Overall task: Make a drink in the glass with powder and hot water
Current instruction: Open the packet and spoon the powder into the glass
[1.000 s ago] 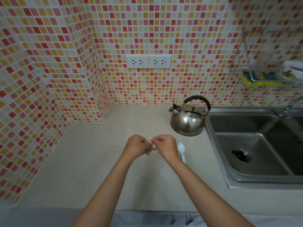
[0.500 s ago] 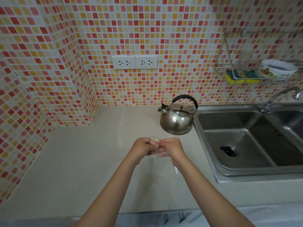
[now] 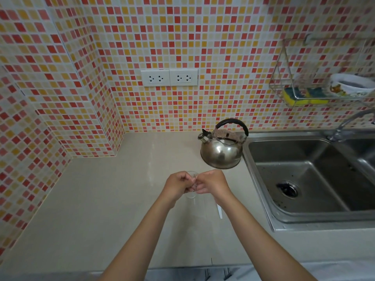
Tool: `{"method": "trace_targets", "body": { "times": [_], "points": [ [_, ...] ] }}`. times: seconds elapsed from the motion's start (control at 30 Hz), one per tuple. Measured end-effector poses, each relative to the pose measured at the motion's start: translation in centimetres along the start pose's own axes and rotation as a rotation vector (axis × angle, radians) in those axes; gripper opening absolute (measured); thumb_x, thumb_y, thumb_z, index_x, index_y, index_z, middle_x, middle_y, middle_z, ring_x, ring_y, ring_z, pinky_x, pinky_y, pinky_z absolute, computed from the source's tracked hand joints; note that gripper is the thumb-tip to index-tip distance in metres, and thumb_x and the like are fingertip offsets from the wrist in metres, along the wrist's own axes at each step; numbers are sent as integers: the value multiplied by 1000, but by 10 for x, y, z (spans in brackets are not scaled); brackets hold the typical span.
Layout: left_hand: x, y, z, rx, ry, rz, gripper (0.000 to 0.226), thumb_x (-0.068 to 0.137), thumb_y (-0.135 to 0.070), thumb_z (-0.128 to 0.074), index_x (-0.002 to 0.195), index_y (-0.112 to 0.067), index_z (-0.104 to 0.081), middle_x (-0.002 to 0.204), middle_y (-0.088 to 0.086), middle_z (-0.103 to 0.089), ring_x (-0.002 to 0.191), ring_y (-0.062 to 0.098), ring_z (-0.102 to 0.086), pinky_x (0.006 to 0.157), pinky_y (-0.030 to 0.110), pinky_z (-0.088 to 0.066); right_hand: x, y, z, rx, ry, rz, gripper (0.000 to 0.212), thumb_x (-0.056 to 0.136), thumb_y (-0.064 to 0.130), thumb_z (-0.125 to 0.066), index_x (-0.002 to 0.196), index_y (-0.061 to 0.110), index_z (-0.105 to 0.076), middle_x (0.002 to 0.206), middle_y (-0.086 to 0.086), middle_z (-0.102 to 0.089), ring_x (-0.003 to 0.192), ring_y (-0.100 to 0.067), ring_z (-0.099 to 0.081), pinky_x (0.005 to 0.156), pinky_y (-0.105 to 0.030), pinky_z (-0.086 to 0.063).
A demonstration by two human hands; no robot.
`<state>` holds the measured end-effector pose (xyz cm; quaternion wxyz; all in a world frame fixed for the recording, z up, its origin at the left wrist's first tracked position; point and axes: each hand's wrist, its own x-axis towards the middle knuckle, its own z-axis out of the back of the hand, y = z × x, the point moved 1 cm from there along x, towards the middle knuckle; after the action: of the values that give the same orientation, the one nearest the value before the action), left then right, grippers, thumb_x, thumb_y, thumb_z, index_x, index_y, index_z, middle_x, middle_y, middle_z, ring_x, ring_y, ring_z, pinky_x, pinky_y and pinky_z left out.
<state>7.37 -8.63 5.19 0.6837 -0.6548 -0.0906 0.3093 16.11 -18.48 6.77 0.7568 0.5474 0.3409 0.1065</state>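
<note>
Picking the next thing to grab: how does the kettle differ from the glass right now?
The kettle is shiny opaque steel with a black handle; the glass is clear and smaller. The kettle stands free by the sink, untouched; the glass is mostly hidden behind the left hand and right hand. Both stand upright on the counter.

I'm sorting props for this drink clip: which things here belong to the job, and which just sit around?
In the job:
- glass, under both hands
- kettle
- white spoon
- left hand, right hand, pinched together above the glass

Lying about:
- sink
- sponges and bowl in the wall rack
- sockets
</note>
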Motion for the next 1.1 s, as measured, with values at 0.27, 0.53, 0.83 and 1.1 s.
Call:
{"method": "trace_targets", "body": {
  "times": [0.27, 0.53, 0.83, 1.1],
  "points": [
    [-1, -14, -9, 573, -182, -159, 12, 76, -6, -57, 66, -13, -59, 60, 2, -59, 55, 16, -50, 48, 23, -35, 6, 5, -6, -460, -77, 207, 33, 74, 3, -47, 42, 11, -45, 57, -22, -69, 43, -19, -61, 59, -35, -56],
    [0, -15, -16, 779, -299, -244, 12, 85, -11, -51, 76, -5, -55, 71, 15, -60, 67, 31, -53, 55, 31, -31, 9, 10, -6, -565, -75, 245, 21, 80, 4, -51, 60, 3, -54, 66, -27, -70, 56, -31, -71, 54, -33, -51],
    [1, -11, -6, 909, -319, -513, 38, 85, -16, -59, 122, -26, -62, 129, -12, -61, 115, 12, -51, 82, 25, -43, 7, 12, 3, -643, -104, 289, 23, 82, 8, -51, 71, -9, -60, 71, -23, -71, 61, -30, -72, 57, -36, -53],
    [0, -6, -3, 852, -189, -664, 56, 79, -50, -64, 131, -30, -56, 116, -15, -66, 112, 7, -51, 95, 25, -38, 6, 28, 14, -590, -99, 341, 21, 80, 8, -52, 71, -6, -66, 70, -21, -72, 61, -34, -70, 62, -44, -58]
  ]
}}
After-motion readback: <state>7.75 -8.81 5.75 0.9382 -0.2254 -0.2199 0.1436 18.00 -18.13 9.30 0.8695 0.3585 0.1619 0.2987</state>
